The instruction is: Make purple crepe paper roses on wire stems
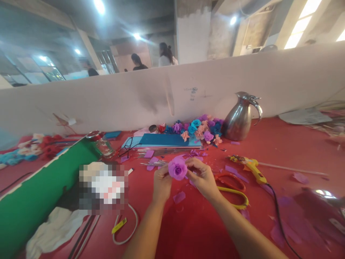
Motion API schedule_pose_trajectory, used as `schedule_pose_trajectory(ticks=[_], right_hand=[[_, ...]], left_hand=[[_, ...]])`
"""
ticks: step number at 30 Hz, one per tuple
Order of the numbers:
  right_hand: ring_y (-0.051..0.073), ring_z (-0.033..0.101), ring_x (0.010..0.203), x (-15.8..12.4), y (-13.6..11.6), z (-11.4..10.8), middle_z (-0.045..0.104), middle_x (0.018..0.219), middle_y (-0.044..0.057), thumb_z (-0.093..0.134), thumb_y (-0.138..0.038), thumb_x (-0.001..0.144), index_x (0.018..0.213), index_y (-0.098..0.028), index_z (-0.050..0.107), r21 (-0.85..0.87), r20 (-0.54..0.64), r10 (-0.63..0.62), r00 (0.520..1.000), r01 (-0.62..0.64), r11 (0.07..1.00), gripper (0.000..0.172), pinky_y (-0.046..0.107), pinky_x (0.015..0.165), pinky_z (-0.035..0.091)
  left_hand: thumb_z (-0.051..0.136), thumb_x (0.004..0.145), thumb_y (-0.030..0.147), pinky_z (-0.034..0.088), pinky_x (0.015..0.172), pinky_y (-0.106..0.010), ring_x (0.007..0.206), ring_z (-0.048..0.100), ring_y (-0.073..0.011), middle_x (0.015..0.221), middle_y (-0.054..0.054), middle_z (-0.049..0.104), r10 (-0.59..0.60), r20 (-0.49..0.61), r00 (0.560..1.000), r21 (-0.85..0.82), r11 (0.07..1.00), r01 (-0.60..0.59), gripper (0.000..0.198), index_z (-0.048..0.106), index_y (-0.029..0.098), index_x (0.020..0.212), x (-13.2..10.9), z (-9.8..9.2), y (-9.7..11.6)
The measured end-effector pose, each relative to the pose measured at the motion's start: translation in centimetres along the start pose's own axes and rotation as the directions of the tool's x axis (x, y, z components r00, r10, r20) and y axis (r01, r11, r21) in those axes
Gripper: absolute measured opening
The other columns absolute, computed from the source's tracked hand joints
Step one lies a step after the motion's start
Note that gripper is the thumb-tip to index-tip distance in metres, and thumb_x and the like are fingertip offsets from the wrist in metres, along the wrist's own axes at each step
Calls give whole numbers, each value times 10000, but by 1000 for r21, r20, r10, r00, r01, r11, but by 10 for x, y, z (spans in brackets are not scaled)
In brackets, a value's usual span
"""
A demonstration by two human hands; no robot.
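A purple paper rose (177, 168) is held up between both hands over the red table (194, 223). My left hand (162, 183) pinches it from the left side, fingers closed on its base. My right hand (202, 176) curls round its right side, fingertips pressed on the outer petals. Purple paper scraps (179, 197) lie just under the hands. Orange-and-yellow scissors (232, 187) rest right of my right hand, and a yellow glue gun (250, 166) lies beyond them with its black cord (277, 212) trailing toward me.
A pile of finished paper flowers (199, 128) sits by a steel jug (239, 117) against the white partition (167, 93). A blue sheet (164, 140), a glass jar (104, 145), a green roll (40, 190), white cloth (51, 230) and a looped cable (126, 226) lie left. People stand behind the partition.
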State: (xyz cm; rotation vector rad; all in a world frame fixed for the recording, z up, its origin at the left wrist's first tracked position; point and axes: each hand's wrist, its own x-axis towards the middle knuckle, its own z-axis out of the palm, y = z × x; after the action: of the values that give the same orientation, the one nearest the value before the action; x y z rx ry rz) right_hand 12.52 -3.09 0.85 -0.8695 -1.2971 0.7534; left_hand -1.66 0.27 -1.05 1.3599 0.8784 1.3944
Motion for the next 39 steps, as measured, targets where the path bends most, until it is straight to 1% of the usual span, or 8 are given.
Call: schedule_pose_trajectory(ticks=[10,19,22,26,31,35,37,39], right_hand=[[150,587,686,-3,-1,8,627,747,14,669,-346,749,799,-198,647,217,-47,191,980,-176,960,158,291,676,484],[150,568,729,-6,2,10,615,782,11,613,-299,763,859,-199,627,176,-212,198,957,-162,971,140,276,681,459],[126,506,631,0,-6,-2,563,692,-12,544,-268,784,833,-199,615,147,-394,170,903,-121,982,110,245,585,410],[114,423,563,9,-23,-27,475,595,-18,433,-157,720,609,-200,515,23,-555,10,832,3,1000,145,238,528,336],[104,331,463,5,-36,-64,392,480,-40,431,-176,683,569,-202,543,-181,-450,16,893,-108,978,162,239,458,251],[139,485,532,-14,-18,-87,592,587,-5,504,-248,712,723,-211,687,-557,-214,180,960,-271,785,186,256,530,338],[180,550,634,-26,-5,-88,668,699,32,558,-276,718,743,-227,714,-733,-119,242,963,-250,633,165,285,599,372],[219,553,719,-36,7,-82,679,749,66,606,-305,724,772,-238,724,-860,-121,218,968,-212,465,143,316,646,372]], left_hand=[[827,508,291,467,660,-268,600,539,-112,627,0,648,-283,-10,959,-408,877,255,203,700,174,615,-3,25,7],[849,445,268,452,604,-238,559,541,-97,576,12,648,-308,-53,950,-429,866,257,230,690,174,582,1,23,5],[839,444,216,455,654,-242,597,556,-101,581,30,648,-275,-89,957,-441,873,210,208,671,194,565,5,20,2],[816,493,197,455,806,-282,724,596,-126,678,20,690,-217,-146,965,-433,891,134,186,690,221,628,11,13,1],[814,515,201,466,801,-292,690,585,-102,650,31,657,-231,-192,954,-469,876,118,186,681,206,645,16,7,4],[816,532,200,479,762,-273,687,583,-94,683,21,645,-167,-291,942,-481,877,7,198,670,191,666,23,-5,6],[823,527,202,474,743,-253,689,582,-85,703,18,643,-152,-336,930,-503,863,-40,210,660,181,657,28,-14,5],[823,534,212,466,719,-243,662,566,-73,703,21,633,-167,-332,928,-523,852,-33,218,657,178,671,30,-19,5]])
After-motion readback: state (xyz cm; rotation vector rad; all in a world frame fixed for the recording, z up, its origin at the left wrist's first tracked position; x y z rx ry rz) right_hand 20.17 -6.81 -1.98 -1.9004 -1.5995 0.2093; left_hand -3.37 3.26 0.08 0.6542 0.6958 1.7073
